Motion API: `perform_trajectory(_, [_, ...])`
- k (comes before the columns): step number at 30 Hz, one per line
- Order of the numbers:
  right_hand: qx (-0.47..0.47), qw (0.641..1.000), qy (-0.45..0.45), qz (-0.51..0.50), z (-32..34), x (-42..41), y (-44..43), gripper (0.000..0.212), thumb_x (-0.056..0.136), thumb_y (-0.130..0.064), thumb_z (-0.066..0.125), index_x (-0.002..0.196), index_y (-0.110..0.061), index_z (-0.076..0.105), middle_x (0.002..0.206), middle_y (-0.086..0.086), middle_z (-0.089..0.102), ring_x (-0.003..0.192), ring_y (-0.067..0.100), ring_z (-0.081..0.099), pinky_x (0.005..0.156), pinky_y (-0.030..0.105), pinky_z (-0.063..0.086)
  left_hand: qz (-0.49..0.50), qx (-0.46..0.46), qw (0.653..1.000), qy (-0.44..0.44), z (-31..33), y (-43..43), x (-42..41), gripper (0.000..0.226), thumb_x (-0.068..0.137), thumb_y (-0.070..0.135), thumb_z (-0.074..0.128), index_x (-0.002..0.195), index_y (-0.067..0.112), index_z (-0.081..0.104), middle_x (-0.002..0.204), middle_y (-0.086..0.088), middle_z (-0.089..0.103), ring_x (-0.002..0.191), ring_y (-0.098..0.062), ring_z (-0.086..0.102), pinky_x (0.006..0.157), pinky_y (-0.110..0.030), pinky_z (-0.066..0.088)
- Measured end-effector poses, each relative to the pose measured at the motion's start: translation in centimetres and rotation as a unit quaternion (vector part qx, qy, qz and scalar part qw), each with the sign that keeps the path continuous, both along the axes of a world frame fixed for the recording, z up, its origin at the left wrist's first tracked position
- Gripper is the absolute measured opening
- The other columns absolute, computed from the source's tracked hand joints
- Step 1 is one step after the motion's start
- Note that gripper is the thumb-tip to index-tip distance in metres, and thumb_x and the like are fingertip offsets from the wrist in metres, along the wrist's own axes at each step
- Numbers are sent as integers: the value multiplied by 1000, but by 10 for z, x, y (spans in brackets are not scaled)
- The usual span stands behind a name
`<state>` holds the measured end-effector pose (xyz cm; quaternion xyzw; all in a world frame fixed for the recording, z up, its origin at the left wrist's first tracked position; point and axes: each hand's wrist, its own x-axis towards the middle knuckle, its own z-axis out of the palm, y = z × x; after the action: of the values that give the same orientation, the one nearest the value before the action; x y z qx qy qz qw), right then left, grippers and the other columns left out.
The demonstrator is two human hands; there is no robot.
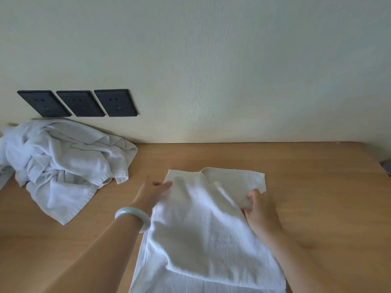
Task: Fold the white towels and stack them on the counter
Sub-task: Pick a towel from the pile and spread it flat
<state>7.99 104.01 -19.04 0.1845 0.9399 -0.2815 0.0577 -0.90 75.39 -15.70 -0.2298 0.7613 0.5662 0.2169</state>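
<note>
Reaches forward with both bare forearms, left from the lower left, right from the lower right. Lays the left hand (151, 192) out with fingers extended against the towel (196, 233) edge. Curls the right hand (262, 210), back up, pinching a fold between thumb and fingers.

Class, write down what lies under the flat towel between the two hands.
The counter shows beside and beyond the towel, so it lies on that. A lower layer of the towel shows at its far end. Anything else beneath is covered.
</note>
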Motion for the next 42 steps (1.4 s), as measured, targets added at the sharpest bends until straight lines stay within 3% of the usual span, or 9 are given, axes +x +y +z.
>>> perform_trajectory(3, [6, 1000, 7, 4, 0, 0, 4, 19, 79, -4, 65, 75, -13, 50, 85, 4, 48, 80, 23, 50, 61, 24, 35, 58, 103, 993, 7, 21, 7, 10, 34, 82, 11, 77, 110, 3, 61, 106, -16, 71, 93, -32, 70, 80, -40, 57])
perform_trajectory(7, [-103, 994, 27, -25, 18, -7, 29, 21, 86, -2, 63, 76, -12, 48, 71, 2, 55, 66, 16, 51, 57, 19, 35, -76, 245, 965, 59, 41, -4, 44, 52, 91, -9, 54, 130, 24, 53, 118, -12, 70, 102, -33, 67, 84, -39, 57])
perform_trajectory(11, [-127, 988, 76, -31, 23, -32, 41, 18, 88, 1, 62, 91, -16, 58, 87, -4, 63, 85, 17, 61, 64, 12, 41, -154, 38, 987, 33, 4, -12, 44, 56, 89, -16, 37, 121, 25, 60, 99, -3, 76, 105, -27, 67, 93, -34, 52])
perform_trajectory(14, [-142, 979, 137, -56, 22, -49, 39, 19, 88, 5, 59, 90, -14, 64, 86, -7, 64, 81, 1, 60, 68, 2, 40, -147, -47, 986, 60, -4, -3, 31, 46, 87, -3, 48, 102, 34, 70, 80, 5, 72, 82, -14, 66, 80, -27, 51])
perform_trajectory(20, [-96, 986, 119, -70, 6, -65, 46, 9, 91, -2, 60, 94, -10, 63, 81, -4, 62, 73, 8, 57, 60, 11, 39, -48, -90, 991, 83, -8, 1, -11, 4, 81, 23, 72, 79, 19, 72, 73, -1, 70, 68, -18, 65, 65, -31, 51])
perform_trajectory(25, [-29, 997, 66, -37, -6, -73, 52, 16, 84, -6, 69, 69, -7, 61, 64, 8, 61, 58, 19, 54, 50, 25, 35, -99, -190, 970, 118, -8, 1, -51, 19, 93, 21, 57, 79, 9, 60, 70, -3, 56, 68, -19, 50, 59, -30, 36])
perform_trajectory(33, [-9, 996, 56, -64, -11, -82, 64, 11, 83, 0, 59, 73, -4, 57, 78, 14, 59, 67, 24, 52, 53, 27, 32, -269, -279, 897, 214, -28, -2, -79, 2, 88, 13, 67, 88, 15, 67, 117, 6, 50, 113, -15, 40, 98, -24, 31])
perform_trajectory(38, [18, 997, 65, -45, -16, -75, 67, 17, 80, -5, 69, 73, -13, 56, 93, 10, 52, 87, 21, 48, 61, 24, 32, -310, -283, 889, 183, -21, -4, -84, 17, 82, 16, 74, 78, 21, 58, 95, 1, 46, 88, -18, 47, 69, -21, 35])
perform_trajectory(42, [-6, 999, 31, -22, -14, -78, 70, 22, 79, -4, 70, 68, -14, 53, 89, 10, 56, 70, 12, 48, 54, 15, 28, -314, -284, 889, 175, -17, -11, -85, 26, 74, 21, 81, 67, 22, 56, 80, 3, 56, 78, -18, 52, 64, -25, 38])
